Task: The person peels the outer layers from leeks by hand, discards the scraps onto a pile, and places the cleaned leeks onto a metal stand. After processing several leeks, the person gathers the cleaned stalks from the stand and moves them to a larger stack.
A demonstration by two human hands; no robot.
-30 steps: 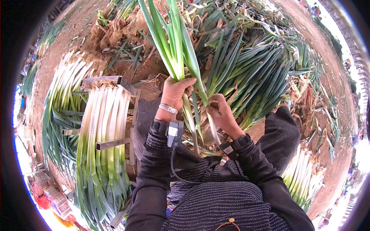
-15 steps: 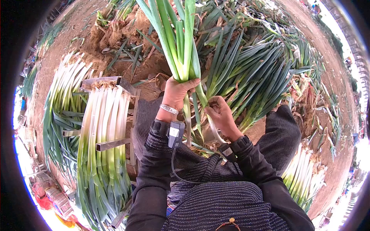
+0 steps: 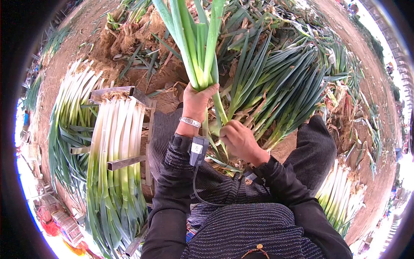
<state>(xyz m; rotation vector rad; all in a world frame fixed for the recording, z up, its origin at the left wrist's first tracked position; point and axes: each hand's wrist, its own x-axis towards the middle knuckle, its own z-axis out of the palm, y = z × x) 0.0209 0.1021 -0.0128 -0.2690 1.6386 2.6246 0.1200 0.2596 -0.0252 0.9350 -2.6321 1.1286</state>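
My left hand [image 3: 196, 103], with a silver bracelet at the wrist, is wrapped round the green leek stalks [image 3: 199, 52], whose leaves fan upward. Lower and to the right, my right hand [image 3: 239, 140] has its fingers curled on one outer stalk [image 3: 220, 108] that slants down from the bunch. The lower ends of the stalks hang between my hands, partly hidden by my right hand.
Trimmed leeks [image 3: 118, 138] lie in a metal frame [image 3: 125, 162] on the left, with more leeks [image 3: 71, 112] beyond. A dark green leek pile [image 3: 280, 86] lies at the right. White-stemmed leeks [image 3: 338, 190] lie at lower right. Loose leaves litter the soil.
My right hand has moved down and left along the outer stalk and turned its back to the camera. My left hand has shifted slightly left with the leeks.
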